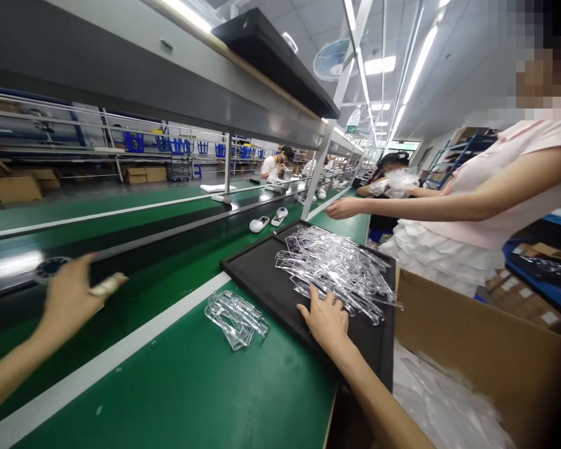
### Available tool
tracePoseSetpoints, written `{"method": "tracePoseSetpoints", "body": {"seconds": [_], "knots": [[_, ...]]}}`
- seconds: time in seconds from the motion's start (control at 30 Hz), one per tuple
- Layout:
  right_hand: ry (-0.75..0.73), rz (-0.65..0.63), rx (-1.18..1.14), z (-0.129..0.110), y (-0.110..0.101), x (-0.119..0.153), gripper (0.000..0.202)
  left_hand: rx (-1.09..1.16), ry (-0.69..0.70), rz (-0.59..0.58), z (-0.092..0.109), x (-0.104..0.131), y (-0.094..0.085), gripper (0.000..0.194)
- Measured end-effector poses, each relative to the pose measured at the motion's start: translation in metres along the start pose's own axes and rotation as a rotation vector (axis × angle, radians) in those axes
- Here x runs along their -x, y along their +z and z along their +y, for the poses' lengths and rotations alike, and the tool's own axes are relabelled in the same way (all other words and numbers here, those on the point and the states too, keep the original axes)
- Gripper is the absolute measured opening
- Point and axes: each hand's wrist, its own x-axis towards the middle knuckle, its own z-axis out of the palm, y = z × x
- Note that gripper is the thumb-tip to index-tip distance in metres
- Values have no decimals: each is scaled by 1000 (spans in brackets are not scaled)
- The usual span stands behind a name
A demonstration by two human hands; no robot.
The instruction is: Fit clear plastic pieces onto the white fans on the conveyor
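My left hand (70, 296) is over the dark conveyor strip at the left, fingers apart, with a cream-coloured covering on one digit. Just behind it on the strip is a dark round part (51, 268), partly hidden by the hand. My right hand (326, 319) reaches over the black tray (257, 274), its fingers spread at the near edge of a heap of clear plastic frame-like pieces (331, 262). Whether the fingertips touch the heap I cannot tell. A smaller pile of the same clear pieces (237, 317) lies on the green tabletop (177, 386), left of the tray.
Two white-and-dark devices (268, 221) lie beyond the tray near a metal post (315, 171). A person's arm (411, 206) extends over the tray's far side. At the right stands a cardboard box (477, 324) with plastic bags. A shelf (191, 81) hangs overhead.
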Motion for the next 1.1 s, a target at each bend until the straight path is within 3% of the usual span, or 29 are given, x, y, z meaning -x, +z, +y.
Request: {"method": "tracePoseSetpoints", "body": {"seconds": [0.03,0.17,0.27,0.33,0.5,0.67,0.8,0.93,1.0,1.1], "knots": [[5,-2,5,-2,2,-1,44,-88,116,-45,15,11,20,60],[19,-28,-14,0,0,-6,38,-207,649,-632,74,56,110,64],[25,-34,-73,8,-5,-8,38,-337,806,-893,100,71,157,69],[15,-37,-142,13,-9,-8,39,-416,826,-965,108,68,172,67],[-134,-42,-350,1,-24,1,41,-430,859,-915,101,56,166,49],[-414,-91,-476,-66,-23,29,41,-321,805,-822,80,72,137,50],[-563,-190,-440,-109,-19,39,58,-166,755,-758,69,89,104,62],[-661,-318,-263,-112,-35,34,76,-81,693,-584,73,88,82,65],[-711,-365,-191,-108,-48,32,79,-151,644,-554,80,79,85,69],[-761,-362,-100,-101,-64,33,73,-296,593,-656,89,65,105,76]]}}
